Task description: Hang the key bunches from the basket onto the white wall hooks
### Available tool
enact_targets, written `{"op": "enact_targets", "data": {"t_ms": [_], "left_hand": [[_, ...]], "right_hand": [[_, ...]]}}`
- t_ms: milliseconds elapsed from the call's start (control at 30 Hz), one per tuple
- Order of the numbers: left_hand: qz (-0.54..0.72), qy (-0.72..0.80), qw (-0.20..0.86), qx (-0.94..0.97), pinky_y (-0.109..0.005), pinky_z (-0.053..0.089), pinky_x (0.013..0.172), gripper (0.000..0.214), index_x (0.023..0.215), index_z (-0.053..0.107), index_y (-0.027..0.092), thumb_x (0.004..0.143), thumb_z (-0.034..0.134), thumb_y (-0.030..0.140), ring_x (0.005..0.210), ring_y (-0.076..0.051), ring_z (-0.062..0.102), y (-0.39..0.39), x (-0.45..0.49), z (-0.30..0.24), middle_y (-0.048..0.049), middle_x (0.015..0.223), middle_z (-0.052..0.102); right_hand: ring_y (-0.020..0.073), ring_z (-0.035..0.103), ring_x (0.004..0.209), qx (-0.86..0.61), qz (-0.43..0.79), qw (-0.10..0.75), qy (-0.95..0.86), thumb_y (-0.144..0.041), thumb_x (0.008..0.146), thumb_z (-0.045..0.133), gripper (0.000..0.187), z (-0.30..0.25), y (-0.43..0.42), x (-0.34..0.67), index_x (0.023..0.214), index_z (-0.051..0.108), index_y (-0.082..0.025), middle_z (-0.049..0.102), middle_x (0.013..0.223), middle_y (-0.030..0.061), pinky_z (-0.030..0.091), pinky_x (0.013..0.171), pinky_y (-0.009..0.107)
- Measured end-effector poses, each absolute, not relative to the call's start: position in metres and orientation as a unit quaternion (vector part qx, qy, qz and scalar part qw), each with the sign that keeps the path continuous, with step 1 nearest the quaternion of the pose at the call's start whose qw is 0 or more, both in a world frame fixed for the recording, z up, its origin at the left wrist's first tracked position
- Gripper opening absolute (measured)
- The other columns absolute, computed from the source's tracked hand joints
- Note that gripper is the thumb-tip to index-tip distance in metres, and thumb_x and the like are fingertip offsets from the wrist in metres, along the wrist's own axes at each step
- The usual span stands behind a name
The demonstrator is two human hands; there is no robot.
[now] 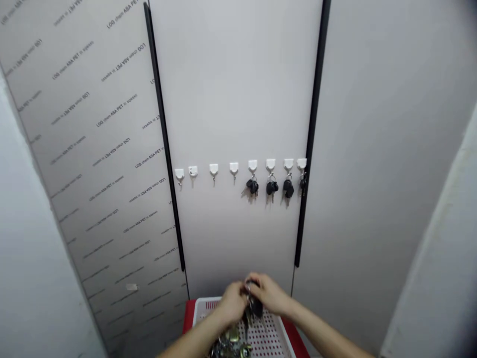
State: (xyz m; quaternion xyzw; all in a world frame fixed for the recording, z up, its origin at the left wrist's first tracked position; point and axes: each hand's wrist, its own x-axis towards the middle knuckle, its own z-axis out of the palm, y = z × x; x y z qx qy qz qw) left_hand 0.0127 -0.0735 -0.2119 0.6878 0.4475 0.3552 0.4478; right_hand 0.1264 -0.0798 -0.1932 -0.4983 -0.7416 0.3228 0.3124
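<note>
Above a white perforated basket [266,340], my left hand [235,298] and my right hand [266,293] meet. Both are closed on one bunch of keys [255,306] with black heads, which hangs down between them from a ring at my right fingertips. Parts of the ring and the left fingertips are hidden. More keys and brassy metal pieces [231,343] lie in the basket below my left forearm. On the panel ahead, a row of white hooks [233,168] is fixed. The hooks on the right carry bunches of black-headed keys [272,187]; those on the left hold none.
The basket stands on a red surface [189,315]. Long black handles [164,134] run down both sides of the middle panel. Printed film covers the left panel [93,149], and a plain grey panel [380,149] is on the right. White walls close in on either side.
</note>
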Motion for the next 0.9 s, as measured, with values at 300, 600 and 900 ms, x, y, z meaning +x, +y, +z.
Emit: {"op": "enact_targets", "data": {"t_ms": [300,600,900], "left_hand": [[0.458,0.458,0.235,0.725,-0.032,0.035,0.076,0.026,0.082,0.053,0.016,0.058,0.043,0.013,0.084,-0.018,0.048,-0.059,-0.008,-0.11,-0.0072,0.087,0.054],[0.492,0.461,-0.204,0.71,-0.037,0.021,0.091,0.041,0.103,0.039,0.006,0.062,0.037,0.013,0.109,-0.023,0.026,0.005,-0.056,-0.007,-0.0147,0.116,0.033],[0.576,0.396,-0.113,0.707,-0.035,0.028,0.086,0.03,0.092,0.046,0.017,0.063,0.04,0.015,0.102,-0.019,0.033,-0.028,-0.012,-0.01,-0.0057,0.108,0.04]], "right_hand": [[0.0136,0.05,0.077,-0.541,0.195,0.355,-0.737,-0.014,0.064,0.036,0.028,-0.148,-0.076,0.165,0.085,0.053,-0.012,0.057,0.083,0.006,0.036,0.07,0.025],[0.0155,0.049,0.074,-0.559,-0.08,0.532,-0.631,-0.027,0.063,0.045,0.035,-0.02,-0.014,0.147,0.096,0.046,-0.013,0.054,0.081,0.0077,0.036,0.067,0.028],[0.0103,0.048,0.056,-0.532,-0.089,0.597,-0.594,-0.03,0.064,0.039,0.023,0.031,-0.02,0.152,0.069,0.055,-0.015,0.054,0.059,0.0004,0.036,0.056,0.022]]}}
